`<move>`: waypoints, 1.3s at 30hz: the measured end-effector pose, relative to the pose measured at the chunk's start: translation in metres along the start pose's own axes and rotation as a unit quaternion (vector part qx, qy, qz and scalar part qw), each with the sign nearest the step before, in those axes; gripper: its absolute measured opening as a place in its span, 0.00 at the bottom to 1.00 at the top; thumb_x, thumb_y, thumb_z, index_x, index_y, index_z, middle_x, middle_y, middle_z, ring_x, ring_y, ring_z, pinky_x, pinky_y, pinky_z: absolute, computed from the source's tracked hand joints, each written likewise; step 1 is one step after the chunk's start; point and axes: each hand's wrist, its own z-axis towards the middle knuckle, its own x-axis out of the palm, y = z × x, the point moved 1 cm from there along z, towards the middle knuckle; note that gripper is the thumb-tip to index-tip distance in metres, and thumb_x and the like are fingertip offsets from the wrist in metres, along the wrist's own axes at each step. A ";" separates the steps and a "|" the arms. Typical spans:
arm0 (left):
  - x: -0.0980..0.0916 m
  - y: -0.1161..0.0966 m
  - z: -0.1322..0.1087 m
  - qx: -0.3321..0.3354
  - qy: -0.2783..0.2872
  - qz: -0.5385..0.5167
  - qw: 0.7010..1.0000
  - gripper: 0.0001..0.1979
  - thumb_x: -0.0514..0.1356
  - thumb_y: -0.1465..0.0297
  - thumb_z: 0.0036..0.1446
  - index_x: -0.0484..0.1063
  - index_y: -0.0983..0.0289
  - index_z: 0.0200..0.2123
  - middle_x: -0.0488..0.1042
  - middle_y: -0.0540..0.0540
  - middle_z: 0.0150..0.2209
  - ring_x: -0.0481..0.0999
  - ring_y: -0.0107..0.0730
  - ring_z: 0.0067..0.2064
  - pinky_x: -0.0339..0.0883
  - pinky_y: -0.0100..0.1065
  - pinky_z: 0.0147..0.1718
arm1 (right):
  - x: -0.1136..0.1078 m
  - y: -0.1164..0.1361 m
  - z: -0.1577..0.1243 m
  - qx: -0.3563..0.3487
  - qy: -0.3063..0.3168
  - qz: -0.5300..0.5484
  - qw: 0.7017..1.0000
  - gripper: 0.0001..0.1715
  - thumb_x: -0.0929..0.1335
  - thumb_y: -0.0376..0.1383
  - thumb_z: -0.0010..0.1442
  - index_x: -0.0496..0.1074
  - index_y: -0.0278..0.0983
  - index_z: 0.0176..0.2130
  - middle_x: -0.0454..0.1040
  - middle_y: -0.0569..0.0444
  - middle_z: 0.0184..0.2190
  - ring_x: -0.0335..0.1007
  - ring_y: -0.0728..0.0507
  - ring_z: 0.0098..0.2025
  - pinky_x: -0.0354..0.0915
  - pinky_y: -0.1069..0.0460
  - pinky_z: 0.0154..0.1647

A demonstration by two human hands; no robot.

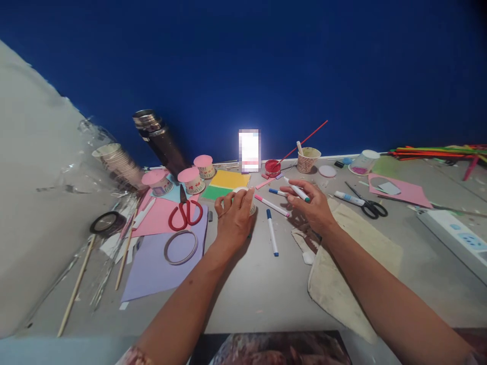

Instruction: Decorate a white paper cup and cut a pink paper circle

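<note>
My left hand is closed round a small paper cup that stands on the grey table, mostly hidden under the fingers. My right hand pinches a white marker with a green tip, held low over the table just right of the cup. Between the hands lie a pink-tipped marker and two blue-tipped markers, one short and one longer. A stained cloth lies under my right forearm.
Red scissors lie on pink paper, a tape ring on lilac paper. Pink-capped cups, a steel flask, a cup stack, a red paint pot, black scissors and a power strip surround them.
</note>
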 end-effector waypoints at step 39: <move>-0.033 -0.012 -0.050 -0.182 0.261 0.025 0.948 0.08 0.56 0.80 0.62 0.69 0.62 0.40 0.73 0.60 0.45 0.74 0.42 0.42 0.62 0.39 0.42 | 0.017 0.004 -0.011 0.025 0.058 -0.029 0.998 0.25 0.78 0.55 0.52 0.81 0.35 0.29 0.71 0.55 0.21 0.61 0.47 0.25 0.54 0.51 0.25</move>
